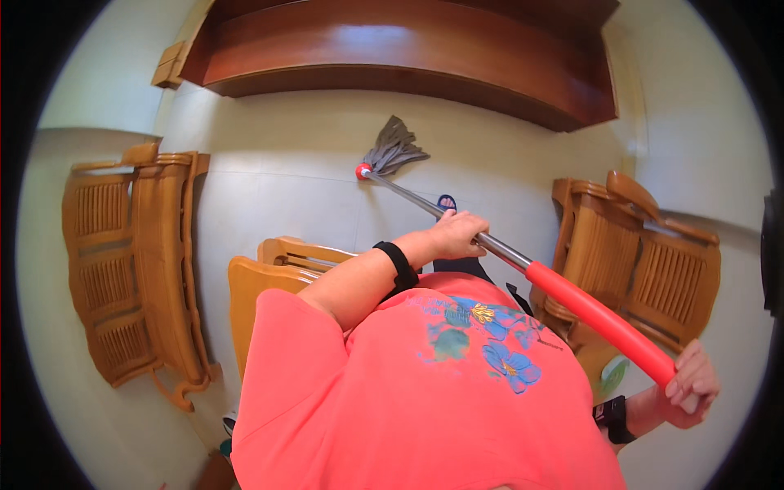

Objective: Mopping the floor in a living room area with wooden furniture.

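A mop [600,314] runs slantwise across my front, its metal pole ending in a red grip at the near right. Its grey strip head [395,148] lies spread on the floor ahead, joined to the pole by a red socket. My left hand [459,234] is wrapped round the bare metal part of the pole, below the red grip. Out at the right, my right hand [692,385] closes round the top end of the red grip. Both wrists wear black bands.
A long dark red-brown wooden cabinet [392,57] stands along the far side. A slatted wooden bench [135,273] is at the left, and a wooden armchair [641,261] at the right. Close by at the left is another wooden chair [245,302]. Pale tiles [269,192] cover the floor.
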A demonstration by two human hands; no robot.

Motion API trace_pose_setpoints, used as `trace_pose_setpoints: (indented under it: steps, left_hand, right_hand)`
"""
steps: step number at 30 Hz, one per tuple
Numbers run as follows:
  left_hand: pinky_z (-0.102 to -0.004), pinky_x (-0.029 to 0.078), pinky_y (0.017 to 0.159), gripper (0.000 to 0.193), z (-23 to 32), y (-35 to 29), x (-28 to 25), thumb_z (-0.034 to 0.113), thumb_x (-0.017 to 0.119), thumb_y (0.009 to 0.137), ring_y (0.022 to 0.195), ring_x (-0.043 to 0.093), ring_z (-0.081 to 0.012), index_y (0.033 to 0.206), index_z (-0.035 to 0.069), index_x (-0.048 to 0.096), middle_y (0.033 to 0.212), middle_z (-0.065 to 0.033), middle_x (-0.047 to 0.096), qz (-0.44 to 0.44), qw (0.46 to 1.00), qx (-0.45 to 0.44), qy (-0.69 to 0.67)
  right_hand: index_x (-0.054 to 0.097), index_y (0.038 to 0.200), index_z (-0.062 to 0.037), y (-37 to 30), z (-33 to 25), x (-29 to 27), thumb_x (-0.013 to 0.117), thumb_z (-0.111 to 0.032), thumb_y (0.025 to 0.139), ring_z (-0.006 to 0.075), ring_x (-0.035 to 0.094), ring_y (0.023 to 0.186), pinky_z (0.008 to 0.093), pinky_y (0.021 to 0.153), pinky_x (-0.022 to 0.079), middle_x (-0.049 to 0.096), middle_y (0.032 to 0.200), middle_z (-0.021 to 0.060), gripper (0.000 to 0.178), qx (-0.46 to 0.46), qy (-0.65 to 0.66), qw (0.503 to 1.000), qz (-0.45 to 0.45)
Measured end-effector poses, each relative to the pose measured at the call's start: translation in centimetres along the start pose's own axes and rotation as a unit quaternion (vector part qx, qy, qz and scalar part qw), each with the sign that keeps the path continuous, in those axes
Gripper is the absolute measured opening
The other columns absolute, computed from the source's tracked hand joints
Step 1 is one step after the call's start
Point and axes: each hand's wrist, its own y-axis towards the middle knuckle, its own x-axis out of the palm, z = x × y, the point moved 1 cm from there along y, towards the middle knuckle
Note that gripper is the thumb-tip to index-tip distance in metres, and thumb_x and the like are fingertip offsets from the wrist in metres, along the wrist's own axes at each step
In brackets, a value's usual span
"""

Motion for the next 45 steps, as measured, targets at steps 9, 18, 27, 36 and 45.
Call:
trace_pose_setpoints:
  steps: [9, 18, 27, 36, 45]
  left_hand:
    - [-0.0524, 0.04, 0.085, 0.035, -9.1, 1.5, -6.1, 0.041, 0.075, 0.071, 0.105, 0.052, -0.0299, 0.094, 0.018, 0.061, 0.1, -0.0066, 0.059, 0.143, 0.967, -0.211, 0.02]
    - [-0.0438, 0.047, 0.085, 0.023, -13.7, 1.1, -12.3, 0.024, 0.072, 0.075, 0.105, 0.051, -0.0329, 0.092, 0.013, 0.062, 0.103, -0.0112, 0.057, 0.275, 0.913, -0.297, 0.052]
    - [-0.0469, 0.042, 0.088, 0.018, -20.8, -8.4, -25.0, 0.026, 0.068, 0.078, 0.112, 0.051, -0.027, 0.093, 0.018, 0.064, 0.106, -0.0061, 0.058, 0.308, 0.877, -0.369, 0.02]
    - [-0.0491, 0.04, 0.091, 0.018, -28.5, -16.7, -32.6, 0.027, 0.068, 0.078, 0.114, 0.05, -0.0255, 0.093, 0.019, 0.063, 0.107, -0.0054, 0.057, 0.379, 0.836, -0.396, -0.04]
    - [-0.0535, 0.038, 0.094, 0.022, -33.0, -22.6, -38.2, 0.032, 0.071, 0.078, 0.117, 0.048, -0.0265, 0.094, 0.02, 0.063, 0.111, -0.0058, 0.056, 0.404, 0.821, -0.394, -0.086]
  right_hand:
    - [0.062, 0.077, -0.0033, 12.4, 11.9, 3.5, 0.044, -0.027, 0.092, 0.0187, 0.059, 0.05, 0.0349, 0.065, 0.044, 0.059, 0.058, 0.0062, 0.033, 0.04, 0.13, 0.984, -0.115]
    - [0.066, 0.068, -0.0008, 22.7, 16.1, 7.7, 0.051, -0.028, 0.082, 0.0215, 0.06, 0.058, 0.0378, 0.074, 0.045, 0.06, 0.059, 0.0081, 0.034, 0.109, 0.175, 0.947, -0.244]
    - [0.068, 0.071, -0.0001, 33.1, 15.3, 24.5, 0.054, -0.033, 0.082, 0.0226, 0.061, 0.064, 0.0442, 0.09, 0.04, 0.062, 0.065, 0.0093, 0.038, 0.142, 0.147, 0.906, -0.37]
    - [0.067, 0.074, 0.0025, 38.3, 17.3, 39.3, 0.05, -0.026, 0.081, 0.0236, 0.058, 0.061, 0.0472, 0.09, 0.042, 0.056, 0.06, 0.0107, 0.033, 0.113, 0.194, 0.903, -0.367]
    - [0.059, 0.07, -0.002, 41.3, 18.7, 48.5, 0.047, -0.025, 0.083, 0.0208, 0.052, 0.063, 0.0432, 0.087, 0.041, 0.046, 0.063, 0.0068, 0.029, 0.136, 0.242, 0.902, -0.331]
